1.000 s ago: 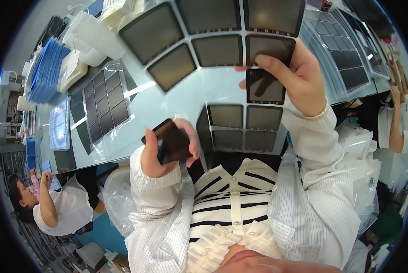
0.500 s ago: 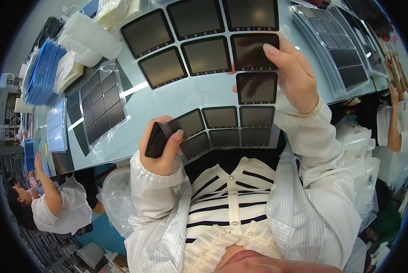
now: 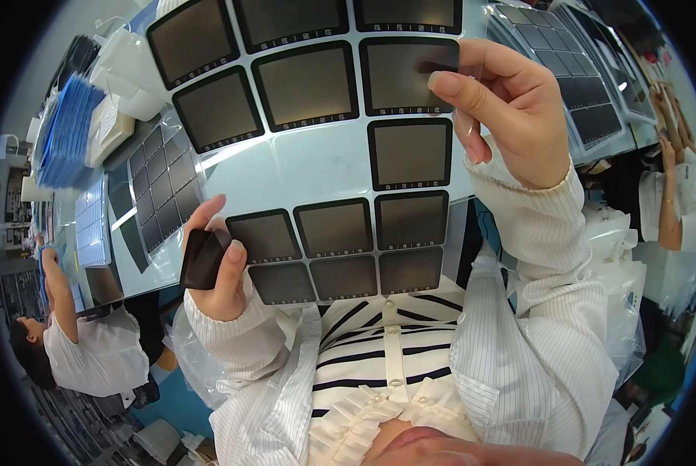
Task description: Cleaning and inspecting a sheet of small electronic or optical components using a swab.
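A clear plastic sheet carries rows of dark, black-bordered rectangular panels point(image 3: 305, 85) and spans the space in front of me. Its middle stretch is see-through, with a single panel point(image 3: 410, 154) at the right. My right hand point(image 3: 511, 109) pinches the sheet's right edge, thumb on the front over a panel's corner and fingers bent behind. At the lower left, my left hand point(image 3: 222, 268) grips a loose dark glossy rectangular piece point(image 3: 202, 259) between thumb and fingers, right beside the sheet's lower left panels. Whether that hand also holds the sheet's edge is unclear.
On the table lie another panel sheet point(image 3: 161, 182) at left and stacked panel sheets point(image 3: 569, 70) at right. Blue sheets point(image 3: 68, 132) are piled at far left beside white containers point(image 3: 130, 70). Co-workers sit at left point(image 3: 92, 349) and right point(image 3: 670, 194). Plastic bags point(image 3: 608, 264) hang by my right arm.
The sheet has shifted left and looks larger. My left hand moved left and slightly down with the dark piece. My right fingers, partly behind the panels before, now grip at the sheet's edge.
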Action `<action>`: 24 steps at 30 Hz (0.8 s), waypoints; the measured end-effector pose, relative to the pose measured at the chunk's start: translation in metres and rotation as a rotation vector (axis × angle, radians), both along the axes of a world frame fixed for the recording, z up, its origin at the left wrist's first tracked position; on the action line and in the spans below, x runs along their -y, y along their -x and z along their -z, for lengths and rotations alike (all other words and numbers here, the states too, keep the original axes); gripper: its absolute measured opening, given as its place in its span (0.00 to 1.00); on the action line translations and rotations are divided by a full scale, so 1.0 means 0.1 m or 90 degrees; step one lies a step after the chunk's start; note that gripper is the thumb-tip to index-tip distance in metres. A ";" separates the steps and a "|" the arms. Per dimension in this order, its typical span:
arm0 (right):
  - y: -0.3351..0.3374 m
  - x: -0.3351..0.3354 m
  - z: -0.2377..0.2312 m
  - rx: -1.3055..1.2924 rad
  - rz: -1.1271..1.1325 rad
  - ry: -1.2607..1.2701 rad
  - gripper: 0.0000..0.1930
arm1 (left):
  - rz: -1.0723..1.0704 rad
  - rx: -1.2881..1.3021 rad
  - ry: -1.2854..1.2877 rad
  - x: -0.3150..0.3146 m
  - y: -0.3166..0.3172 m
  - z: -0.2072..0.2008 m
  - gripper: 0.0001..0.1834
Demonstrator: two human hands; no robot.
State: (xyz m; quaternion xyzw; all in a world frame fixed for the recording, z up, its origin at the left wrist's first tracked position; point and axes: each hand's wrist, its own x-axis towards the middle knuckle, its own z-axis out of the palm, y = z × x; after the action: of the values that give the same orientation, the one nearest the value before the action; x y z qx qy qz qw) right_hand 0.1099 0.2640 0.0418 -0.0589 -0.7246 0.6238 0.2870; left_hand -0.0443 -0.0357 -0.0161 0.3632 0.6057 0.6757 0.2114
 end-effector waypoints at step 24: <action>-0.02 0.05 -0.51 -0.043 0.075 0.123 0.07 | -0.083 0.087 -0.056 -0.17 -0.19 -0.08 0.28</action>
State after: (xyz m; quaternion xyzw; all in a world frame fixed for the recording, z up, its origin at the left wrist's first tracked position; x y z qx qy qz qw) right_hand 0.1117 0.2587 0.0924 -0.1078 -0.6463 0.6746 0.3401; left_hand -0.0256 -0.0189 -0.0082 0.2845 0.5820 0.7373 0.1916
